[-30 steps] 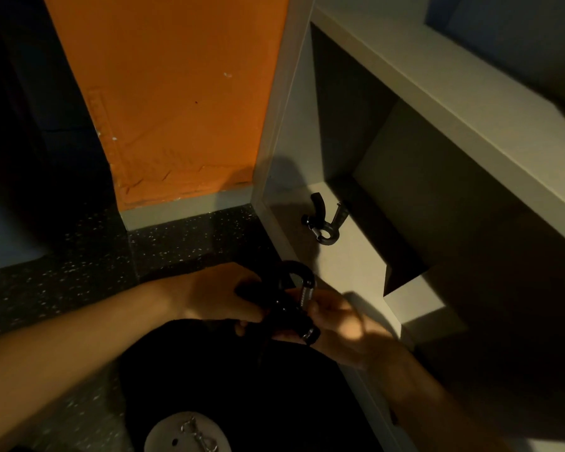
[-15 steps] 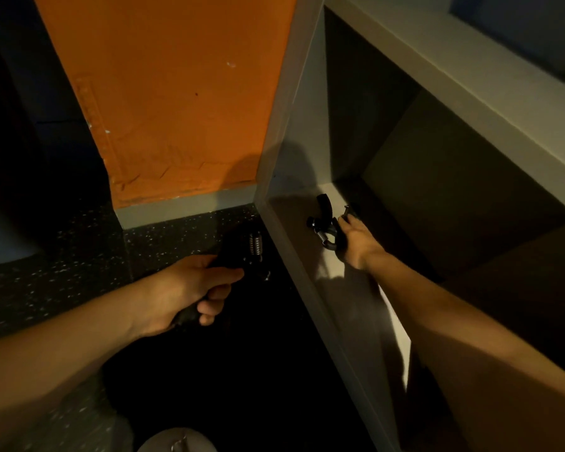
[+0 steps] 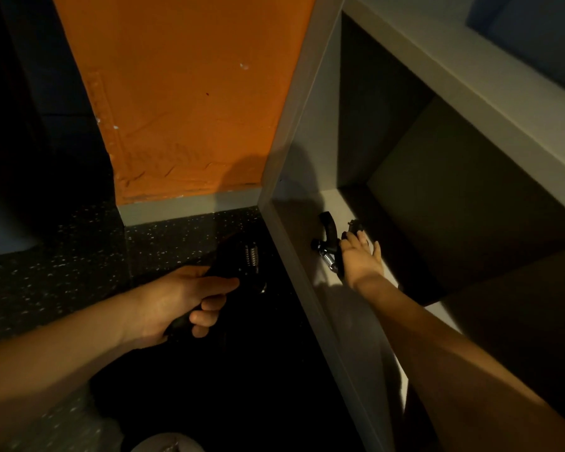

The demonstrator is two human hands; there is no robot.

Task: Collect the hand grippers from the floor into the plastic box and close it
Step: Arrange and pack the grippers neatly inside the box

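Two hand grippers show, both black. The held gripper (image 3: 242, 267) is in the left hand (image 3: 183, 298); the shelf gripper (image 3: 327, 238) lies on the bottom board of the cabinet (image 3: 307, 158), under the right hand (image 3: 361, 259). That makes two hands and two bare forearms. Each gripper shows one metal coil spring, so two springs. The shelf gripper shows two handles; the held one is too dark to count. There is one grey open cabinet, one orange panel (image 3: 183, 109) and one pale round thing (image 3: 168, 444), cut by the lower edge.
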